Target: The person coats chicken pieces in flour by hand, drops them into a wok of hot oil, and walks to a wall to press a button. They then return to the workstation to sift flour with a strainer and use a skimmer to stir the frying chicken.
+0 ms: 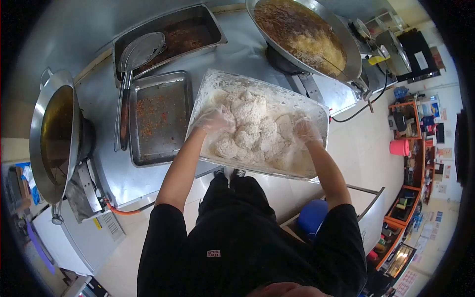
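Standing on a pale floor (pixel 344 153) in a black shirt (pixel 237 242), close to a metal counter (pixel 111 171). Having a blue container (pixel 312 218) low near the right elbow. Reaching the gloved left hand (pixel 217 120) into a flour-dusted tray (pixel 213 79) straight ahead, touching thickly coated pieces (pixel 250 106) near the left wall. Dipping the right hand (pixel 307 129), gloved too, into the same tray near the right wall, beside more of these pieces. Hiding the fingertips of both in pieces and white powder (pixel 302 166), leaving any grip impossible to tell. Overlapping the counter's near edge with the tray in this view.

Having just left of it a shallow metal pan (pixel 170 96), lying on the counter and bearing orange crumbs (pixel 148 119). Farther left, seeing a wok (pixel 75 123) of dark yellow liquid (pixel 57 116). Beyond the pan, finding a round strainer (pixel 146 49) resting over a deep rectangular pan (pixel 216 34) with dark contents. Ahead to the right, facing a larger wok (pixel 354 59) of brown liquid, bubbling pale on one side. Farthest right, glimpsing a pink bucket (pixel 400 147) beside orange shelves (pixel 403 203).
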Available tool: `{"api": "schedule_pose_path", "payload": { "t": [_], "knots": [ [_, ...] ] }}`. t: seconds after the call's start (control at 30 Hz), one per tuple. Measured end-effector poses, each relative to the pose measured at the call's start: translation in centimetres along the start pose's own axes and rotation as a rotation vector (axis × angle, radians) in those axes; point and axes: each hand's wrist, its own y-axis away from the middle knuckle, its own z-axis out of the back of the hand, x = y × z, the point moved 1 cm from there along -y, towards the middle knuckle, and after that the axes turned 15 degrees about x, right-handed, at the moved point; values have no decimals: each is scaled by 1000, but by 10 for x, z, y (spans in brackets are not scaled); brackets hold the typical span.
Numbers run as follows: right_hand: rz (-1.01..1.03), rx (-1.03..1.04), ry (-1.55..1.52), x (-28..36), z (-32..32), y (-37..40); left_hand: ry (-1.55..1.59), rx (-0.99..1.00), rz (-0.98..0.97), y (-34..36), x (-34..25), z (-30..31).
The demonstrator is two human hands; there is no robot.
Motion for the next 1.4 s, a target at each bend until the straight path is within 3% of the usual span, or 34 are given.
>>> {"api": "schedule_pose_path", "payload": {
  "t": [0.03,0.07,0.1,0.17,0.27,0.33,0.43,0.5,0.57,0.6,0.67,0.73,0.83,0.87,0.9,0.93,0.97,1.0,1.03,1.1,1.17,1.23,1.3,1.37,1.4],
  "knots": [
    [14,28,78,-4,2,7,158,-2,-79,0,-1,-2],
    [26,-67,-78,7,1,1,321,-4,-156,1,-1,-5],
    [53,-167,-231,17,3,-3,299,7,-105,17,10,15],
    [54,-513,-874,-8,-14,10,389,70,-111,20,-8,9],
    [19,-492,-1514,-24,43,59,750,-145,-159,17,-25,-5],
    [172,-540,-1861,-15,28,56,460,-120,11,12,-20,-11],
    [545,-441,-2224,29,-53,-4,229,-200,16,21,-8,-25],
    [499,-370,-2004,47,-66,-8,127,-127,90,26,-8,-24],
    [234,-391,-1538,38,-20,30,17,96,312,32,-19,-5],
    [147,-421,-1388,30,3,49,41,54,328,43,-29,4],
    [137,-583,-1445,16,38,81,78,-21,363,65,-47,13],
    [171,-664,-1218,4,71,100,384,-76,-11,61,-36,1],
    [296,-676,-1220,19,133,124,385,-137,-531,36,-46,-25],
    [359,-668,-1272,29,149,127,287,-193,-571,35,-54,-30],
    [375,-750,-1062,41,145,115,189,-256,-606,34,-61,-36],
    [374,-844,-855,52,149,108,67,-350,-509,44,-67,-36],
    [452,-909,-869,51,151,106,203,-365,-486,53,-73,-34],
    [496,-702,-1116,47,149,108,343,-386,-466,64,-80,-32],
    [536,-478,-1347,42,142,111,740,-316,-519,74,-92,-28],
    [593,-244,-1508,45,135,110,1037,-174,-561,76,-96,-29],
    [629,-259,-1449,58,121,102,790,-138,-591,73,-96,-39],
    [639,-287,-1508,72,109,93,430,-260,-678,83,-109,-44],
    [663,-328,-1653,74,105,88,373,-304,-679,105,-124,-37],
    [634,-323,-1756,71,97,96,690,-180,-571,130,-128,-28],
    [586,-303,-1766,69,91,100,774,-191,-626,114,-107,-33]
  ]
}}
